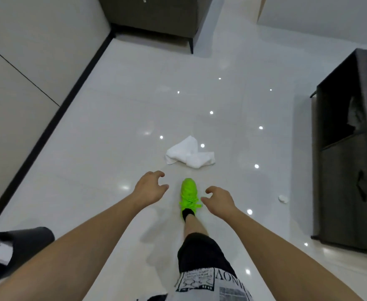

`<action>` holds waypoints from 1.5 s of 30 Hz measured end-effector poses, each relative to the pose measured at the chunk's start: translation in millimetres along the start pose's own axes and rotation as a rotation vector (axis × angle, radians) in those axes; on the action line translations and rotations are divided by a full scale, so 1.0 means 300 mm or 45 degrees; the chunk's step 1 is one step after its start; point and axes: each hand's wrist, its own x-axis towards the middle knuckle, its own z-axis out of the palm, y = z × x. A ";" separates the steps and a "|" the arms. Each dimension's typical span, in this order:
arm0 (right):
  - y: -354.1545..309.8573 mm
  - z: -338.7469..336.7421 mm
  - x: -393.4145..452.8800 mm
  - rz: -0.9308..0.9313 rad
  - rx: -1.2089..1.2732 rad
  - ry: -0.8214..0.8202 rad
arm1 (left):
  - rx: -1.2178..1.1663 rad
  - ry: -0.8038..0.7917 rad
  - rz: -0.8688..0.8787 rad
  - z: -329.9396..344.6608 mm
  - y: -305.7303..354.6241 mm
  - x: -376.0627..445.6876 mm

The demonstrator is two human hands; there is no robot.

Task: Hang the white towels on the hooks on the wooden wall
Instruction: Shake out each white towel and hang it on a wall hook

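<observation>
A crumpled white towel (190,155) lies on the glossy pale floor (117,118), roughly in the middle of the view and just ahead of the person's bright green shoe (188,191), without touching it. Both bare arms reach forward and down. The left hand (150,187) hangs above the floor to the left of the shoe, its fingers (159,173) loosely curved and spread, holding nothing. The right hand (219,199) hangs to the right of the shoe, its fingers (209,189) likewise relaxed and a little curled, also holding nothing. Neither hand touches the towel; both are near it, on the person's side of it. The person wears a black sock above the shoe and shorts (204,270), black at the top with a white printed panel. A dark cabinet (349,192) stands along the right edge, with something pale and crumpled in its open upper compartment; what it is cannot be told. A small white object (283,199) lies on the floor near the cabinet's front. Another dark piece of furniture (154,16) on thin legs stands at the far end of the floor. A pale wall (26,61) with a dark skirting strip runs along the left, and a dark rounded object (15,253) sits at the lower left corner.
</observation>
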 end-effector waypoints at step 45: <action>-0.134 0.640 1.999 0.364 0.096 -0.213 | 0.390 -0.702 0.063 0.317 -0.332 2.146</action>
